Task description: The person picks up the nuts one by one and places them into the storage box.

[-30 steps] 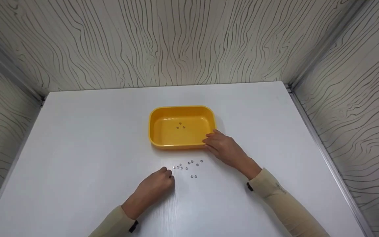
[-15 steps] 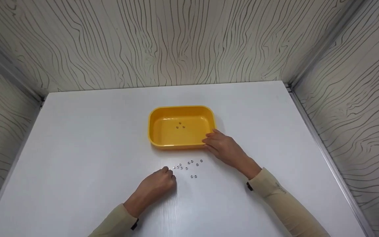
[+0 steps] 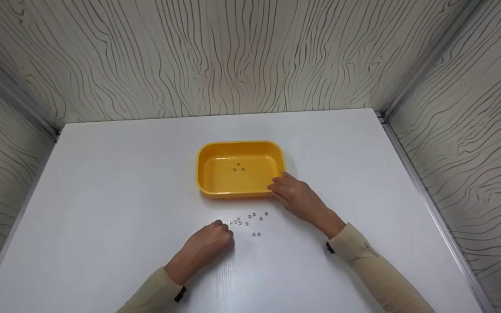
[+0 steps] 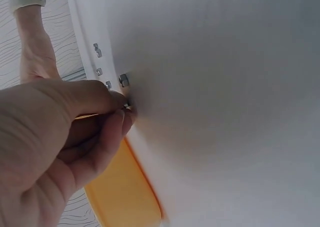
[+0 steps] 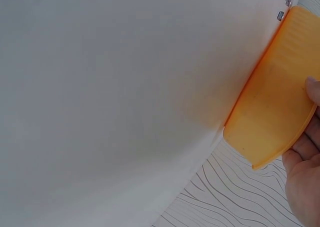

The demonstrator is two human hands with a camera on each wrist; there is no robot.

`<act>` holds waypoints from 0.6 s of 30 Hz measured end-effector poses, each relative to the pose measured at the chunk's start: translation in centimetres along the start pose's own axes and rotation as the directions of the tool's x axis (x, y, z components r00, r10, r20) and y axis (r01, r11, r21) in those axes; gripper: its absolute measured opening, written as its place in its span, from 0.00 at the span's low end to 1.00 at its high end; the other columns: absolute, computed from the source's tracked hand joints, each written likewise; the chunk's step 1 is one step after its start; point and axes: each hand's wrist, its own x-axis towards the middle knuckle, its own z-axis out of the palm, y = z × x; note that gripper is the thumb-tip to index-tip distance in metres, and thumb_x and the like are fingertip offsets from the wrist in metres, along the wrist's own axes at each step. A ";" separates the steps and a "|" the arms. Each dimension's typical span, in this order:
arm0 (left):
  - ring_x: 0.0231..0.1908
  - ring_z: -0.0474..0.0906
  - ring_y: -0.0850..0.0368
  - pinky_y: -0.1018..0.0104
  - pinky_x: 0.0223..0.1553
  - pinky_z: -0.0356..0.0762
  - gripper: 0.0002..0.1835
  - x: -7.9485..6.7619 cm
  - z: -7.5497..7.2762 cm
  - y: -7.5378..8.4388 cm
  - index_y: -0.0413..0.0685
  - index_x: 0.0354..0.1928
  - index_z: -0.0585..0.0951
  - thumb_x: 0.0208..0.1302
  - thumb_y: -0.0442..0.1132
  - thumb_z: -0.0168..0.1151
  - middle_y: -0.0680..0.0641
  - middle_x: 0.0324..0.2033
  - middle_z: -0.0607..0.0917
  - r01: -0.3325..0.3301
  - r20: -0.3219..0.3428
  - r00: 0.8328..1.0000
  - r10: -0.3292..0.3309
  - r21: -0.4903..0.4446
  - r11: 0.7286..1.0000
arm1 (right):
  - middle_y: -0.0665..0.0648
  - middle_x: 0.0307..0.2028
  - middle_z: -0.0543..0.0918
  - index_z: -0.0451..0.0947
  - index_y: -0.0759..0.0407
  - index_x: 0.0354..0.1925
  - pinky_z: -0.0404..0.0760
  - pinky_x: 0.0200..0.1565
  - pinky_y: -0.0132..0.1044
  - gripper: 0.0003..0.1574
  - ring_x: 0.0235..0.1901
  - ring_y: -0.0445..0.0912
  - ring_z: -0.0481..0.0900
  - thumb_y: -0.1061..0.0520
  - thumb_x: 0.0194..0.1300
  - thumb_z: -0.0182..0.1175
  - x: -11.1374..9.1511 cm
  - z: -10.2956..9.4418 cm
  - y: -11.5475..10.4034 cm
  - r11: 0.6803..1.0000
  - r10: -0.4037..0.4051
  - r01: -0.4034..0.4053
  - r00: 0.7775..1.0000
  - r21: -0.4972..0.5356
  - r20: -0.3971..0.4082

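Observation:
In the head view my left hand (image 3: 205, 245) is low over the table, left of a loose group of small metal nuts (image 3: 246, 223). The left wrist view shows its thumb and fingertips pinching a nut (image 4: 127, 106), mostly covered by the fingers. Another nut (image 4: 124, 80) lies just beyond the fingertips. My right hand (image 3: 300, 201) grips the near right corner of a yellow plastic tray (image 3: 240, 194). In the right wrist view its thumb (image 5: 313, 89) lies on the tray's outside, with the other fingers over the rim. Three nuts (image 3: 238, 164) lie inside on the tray's floor.
The white table (image 3: 115, 182) carries the tray near its middle. Two nuts (image 3: 256, 234) sit side by side, nearer the front than the others. A wood-grain patterned wall (image 3: 215, 56) closes off the back, and similar panels stand at both sides.
My left hand has shifted very slightly to the right beside the nuts. My right hand and the tray hold their places.

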 end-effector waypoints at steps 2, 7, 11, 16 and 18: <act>0.23 0.76 0.60 0.72 0.26 0.78 0.08 -0.1 0.0 0.0 0.48 0.29 0.90 0.51 0.27 0.76 0.52 0.20 0.84 -0.001 -0.003 1.000 0.001 -0.004 1.000 | 0.56 0.49 0.92 0.89 0.59 0.50 0.75 0.73 0.50 0.12 0.57 0.51 0.88 0.56 0.71 0.68 -0.1 0.0 0.0 1.000 -0.003 0.003 1.000 -0.005 -0.002; 0.24 0.75 0.59 0.72 0.25 0.77 0.08 -0.3 0.0 -0.1 0.47 0.29 0.88 0.50 0.26 0.76 0.52 0.22 0.83 -0.007 -0.013 1.000 0.007 -0.012 1.000 | 0.55 0.49 0.92 0.89 0.58 0.51 0.75 0.72 0.48 0.12 0.57 0.50 0.88 0.56 0.72 0.68 -0.2 0.0 0.1 1.000 -0.010 0.010 1.000 -0.022 -0.011; 0.25 0.76 0.60 0.72 0.26 0.77 0.08 -0.4 0.2 -0.2 0.47 0.31 0.88 0.51 0.27 0.76 0.52 0.23 0.83 -0.007 -0.013 1.000 0.007 -0.013 1.000 | 0.55 0.49 0.92 0.89 0.58 0.51 0.76 0.72 0.48 0.12 0.57 0.49 0.88 0.56 0.72 0.68 -0.2 0.0 0.1 0.999 -0.019 0.019 1.000 -0.031 -0.018; 0.26 0.75 0.60 0.73 0.27 0.77 0.10 -0.6 0.3 -0.3 0.47 0.31 0.88 0.50 0.26 0.76 0.52 0.24 0.83 -0.007 -0.033 0.999 0.006 -0.025 1.000 | 0.56 0.49 0.92 0.89 0.59 0.50 0.76 0.72 0.49 0.12 0.56 0.50 0.88 0.56 0.71 0.68 -0.1 0.1 0.1 0.999 -0.033 0.033 0.999 -0.030 -0.025; 0.26 0.75 0.60 0.73 0.28 0.76 0.10 -0.7 0.2 -0.3 0.47 0.31 0.88 0.50 0.25 0.76 0.52 0.24 0.84 -0.007 -0.036 0.999 0.006 -0.034 0.999 | 0.57 0.49 0.92 0.89 0.59 0.50 0.76 0.72 0.49 0.12 0.56 0.50 0.89 0.56 0.71 0.68 -0.1 0.2 0.1 0.999 -0.036 0.035 0.999 -0.030 -0.029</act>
